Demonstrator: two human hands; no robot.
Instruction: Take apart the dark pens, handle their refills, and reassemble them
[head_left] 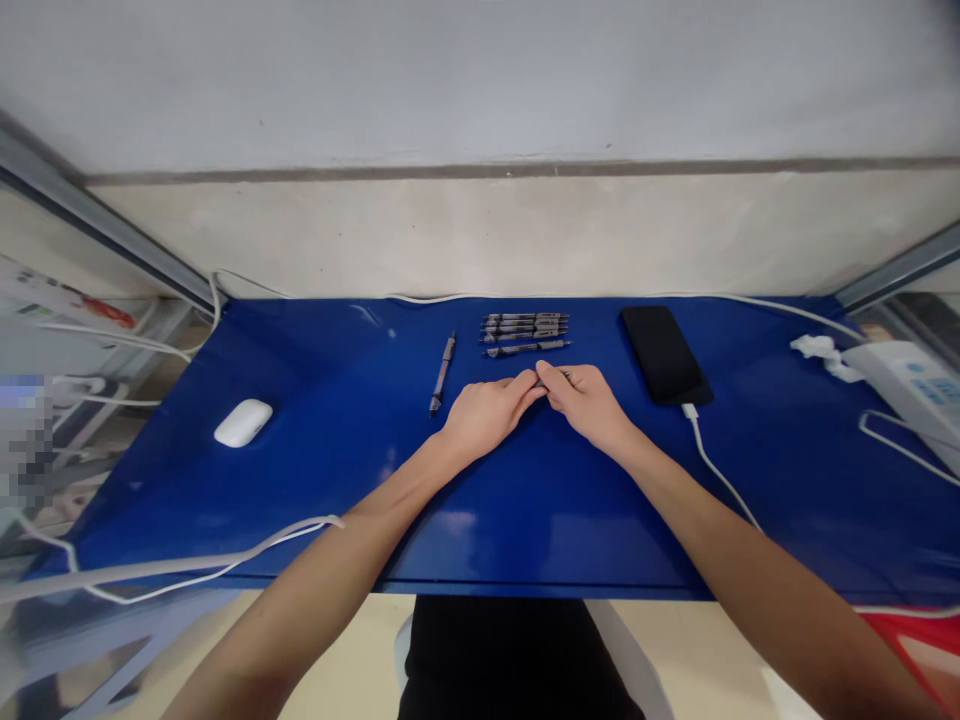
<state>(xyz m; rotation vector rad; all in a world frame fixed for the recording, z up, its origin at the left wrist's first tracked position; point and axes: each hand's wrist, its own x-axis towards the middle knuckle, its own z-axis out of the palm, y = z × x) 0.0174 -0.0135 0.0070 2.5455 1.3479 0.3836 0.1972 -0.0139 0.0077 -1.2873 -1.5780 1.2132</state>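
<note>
Head view: clamping slim dark pen (541,384) between left hand (484,412) and right hand (586,400); spotting closed, rounded white plastic case (244,423), unreadable blue print (927,368) on white oblong housing (889,362).

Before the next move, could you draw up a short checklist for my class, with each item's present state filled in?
1. Both hands in view: left hand and right hand meet fingers to fingers above the blue table. Ok.
2. Held thing identified: a slim dark item shows at the fingers, mostly hidden. Cannot tell.
3. Grouped pens side by side, beyond the hands. Ok.
4. Lone pen lined up with the group: it lies apart, to the left, at an angle. Not ok.
5. Phone apart from the hands: it lies to their right, white cable plugged in. Ok.
</note>
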